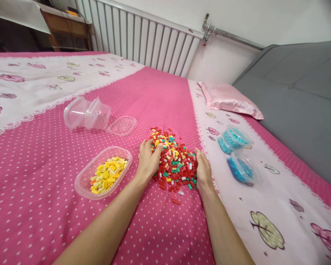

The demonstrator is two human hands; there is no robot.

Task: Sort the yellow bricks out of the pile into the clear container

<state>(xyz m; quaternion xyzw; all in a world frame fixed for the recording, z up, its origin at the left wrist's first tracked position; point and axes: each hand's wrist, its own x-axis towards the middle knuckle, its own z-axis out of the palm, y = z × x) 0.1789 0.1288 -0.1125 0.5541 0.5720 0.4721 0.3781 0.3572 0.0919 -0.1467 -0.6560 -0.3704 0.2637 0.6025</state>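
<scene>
A heap of small building bricks [176,162], mostly red with green, yellow, pink and white ones mixed in, lies on the pink dotted bedspread [165,95]. My left hand [149,156] rests against the heap's left side, fingers stretched out and thumb apart. On the heap's right edge, my right hand [203,167] stands on its side with the fingers extended, touching the bricks. Neither hand grips anything that I can see. Left of the heap, an oval clear plastic tub [81,180] contains yellow bricks [109,175].
Stacked empty clear tubs [86,114] lie on their side at the back left, beside a flat lid [123,126]. Tubs of turquoise bricks [233,139] and blue bricks [241,169] sit at the right. Farther back are a pink pillow [231,98], grey headboard [298,81] and radiator [146,36].
</scene>
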